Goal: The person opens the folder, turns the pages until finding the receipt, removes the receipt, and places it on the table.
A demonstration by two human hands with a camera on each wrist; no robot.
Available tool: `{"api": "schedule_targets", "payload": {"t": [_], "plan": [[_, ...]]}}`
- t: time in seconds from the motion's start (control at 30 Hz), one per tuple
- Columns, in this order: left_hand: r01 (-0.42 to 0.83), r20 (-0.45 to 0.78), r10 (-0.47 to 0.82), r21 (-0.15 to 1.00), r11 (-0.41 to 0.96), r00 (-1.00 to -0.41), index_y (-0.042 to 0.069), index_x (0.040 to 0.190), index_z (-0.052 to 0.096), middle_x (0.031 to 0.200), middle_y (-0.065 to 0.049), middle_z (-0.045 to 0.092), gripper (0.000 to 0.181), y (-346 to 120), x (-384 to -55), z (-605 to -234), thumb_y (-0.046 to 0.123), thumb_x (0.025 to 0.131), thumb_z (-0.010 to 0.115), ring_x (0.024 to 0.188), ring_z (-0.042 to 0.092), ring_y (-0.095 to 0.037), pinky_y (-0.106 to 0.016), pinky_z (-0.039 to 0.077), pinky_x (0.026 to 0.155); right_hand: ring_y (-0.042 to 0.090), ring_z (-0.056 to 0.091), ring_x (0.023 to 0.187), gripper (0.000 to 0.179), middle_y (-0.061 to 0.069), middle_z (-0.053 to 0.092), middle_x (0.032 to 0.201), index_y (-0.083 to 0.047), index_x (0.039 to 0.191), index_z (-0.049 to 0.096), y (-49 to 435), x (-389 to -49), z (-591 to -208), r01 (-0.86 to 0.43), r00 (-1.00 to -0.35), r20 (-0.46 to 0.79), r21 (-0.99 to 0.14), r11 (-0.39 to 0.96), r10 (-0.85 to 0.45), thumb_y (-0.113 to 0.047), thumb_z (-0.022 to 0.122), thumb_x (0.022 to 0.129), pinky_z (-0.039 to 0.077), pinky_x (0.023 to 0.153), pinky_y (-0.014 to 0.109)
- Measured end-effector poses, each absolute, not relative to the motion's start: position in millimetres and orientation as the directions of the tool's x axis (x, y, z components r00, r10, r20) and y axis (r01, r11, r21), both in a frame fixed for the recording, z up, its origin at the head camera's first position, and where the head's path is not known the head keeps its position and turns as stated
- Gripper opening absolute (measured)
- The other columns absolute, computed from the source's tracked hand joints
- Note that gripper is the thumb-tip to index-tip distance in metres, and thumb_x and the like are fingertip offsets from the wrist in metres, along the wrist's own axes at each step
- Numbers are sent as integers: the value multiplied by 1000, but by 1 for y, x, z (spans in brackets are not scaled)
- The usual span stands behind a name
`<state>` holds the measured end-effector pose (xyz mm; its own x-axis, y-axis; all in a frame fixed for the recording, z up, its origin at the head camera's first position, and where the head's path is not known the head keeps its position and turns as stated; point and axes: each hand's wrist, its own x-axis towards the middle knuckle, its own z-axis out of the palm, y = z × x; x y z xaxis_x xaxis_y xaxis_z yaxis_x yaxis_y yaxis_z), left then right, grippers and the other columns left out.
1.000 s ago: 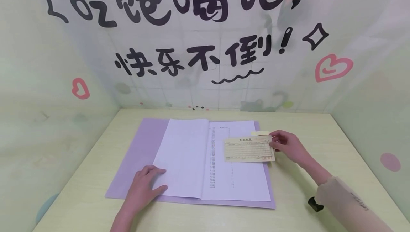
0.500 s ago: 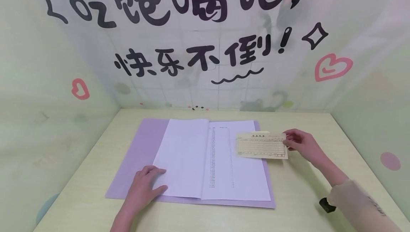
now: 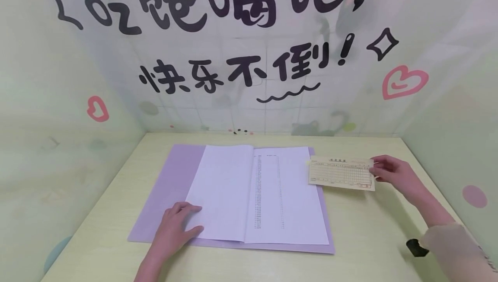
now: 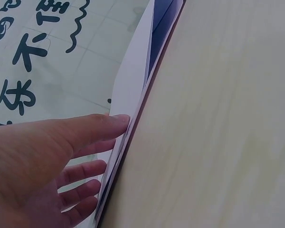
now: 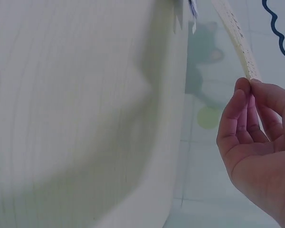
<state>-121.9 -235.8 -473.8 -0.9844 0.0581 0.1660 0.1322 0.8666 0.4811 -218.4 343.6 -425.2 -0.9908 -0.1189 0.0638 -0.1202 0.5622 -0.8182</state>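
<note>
A purple folder (image 3: 165,191) lies open on the pale table (image 3: 369,230), with white pages (image 3: 256,193) spread on it. My left hand (image 3: 175,225) rests flat on the lower left corner of the pages, fingers straight (image 4: 92,128). My right hand (image 3: 389,171) pinches the right end of a yellowish printed slip (image 3: 341,173) and holds it just above the table, right of the folder. In the right wrist view the slip (image 5: 237,38) shows edge-on between my fingertips (image 5: 249,90).
Green walls with black lettering and pink hearts (image 3: 402,82) close the table at the back and both sides. A small black object (image 3: 416,247) sits by my right sleeve. A strip of bare table lies along the front edge.
My right hand has carried the slip rightward, off the open page to beyond the folder's right edge. The left hand has stayed put.
</note>
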Motion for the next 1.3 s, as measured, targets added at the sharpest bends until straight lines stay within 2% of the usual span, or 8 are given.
{"api": "schedule_targets", "payload": {"t": [0.17,0.33,0.5,0.87,0.97,1.17,1.3], "plan": [[132,166,58,482,866,-985,20,112,65,118,-7,56,44,-235,-122,-473,28,71,80,103,49,-30,-46,44,89,-5,62,81,39,-24,59,92,0,124,46,370,-214,-423,-83,-995,40,-837,541,-90,-20,58,93,56,70,18],[132,168,57,480,867,-984,21,112,65,118,-7,56,44,-236,-122,-474,28,71,80,102,49,-29,-45,43,88,-5,63,82,31,-24,61,93,-9,120,49,392,-210,-419,-87,-994,34,-843,531,-108,-18,59,92,55,70,16],[130,167,55,484,865,-984,21,111,65,117,-6,56,43,-236,-121,-474,27,71,80,101,48,-28,-44,43,87,-7,63,82,30,-26,62,93,-10,119,49,406,-210,-417,-69,-992,4,-845,531,-123,-15,59,92,54,69,15],[127,164,53,483,866,-985,21,112,65,117,-5,56,45,-236,-121,-473,28,71,80,101,48,-27,-44,43,87,-3,65,83,23,-23,64,93,-21,113,51,418,-210,-420,5,-986,-84,-880,475,-145,-13,58,92,54,71,14],[127,165,53,482,867,-985,21,112,65,117,-5,56,45,-236,-121,-474,28,71,80,102,48,-28,-44,44,87,-4,63,84,24,-24,63,93,-17,115,50,419,-211,-424,9,-984,-96,-866,501,-149,-15,58,92,54,72,14],[128,167,51,484,865,-985,20,112,65,118,-6,55,44,-236,-121,-474,28,71,80,103,49,-29,-46,44,87,-6,61,86,41,-25,61,94,1,123,45,414,-211,-434,27,-979,-134,-832,555,-152,-22,59,92,54,74,16],[124,163,50,484,867,-985,21,112,65,119,-6,55,44,-236,-121,-474,28,71,79,103,49,-29,-46,44,88,-6,61,84,47,-25,61,93,8,123,43,410,-212,-440,10,-981,-122,-813,583,-153,-22,60,92,54,73,18]]}}
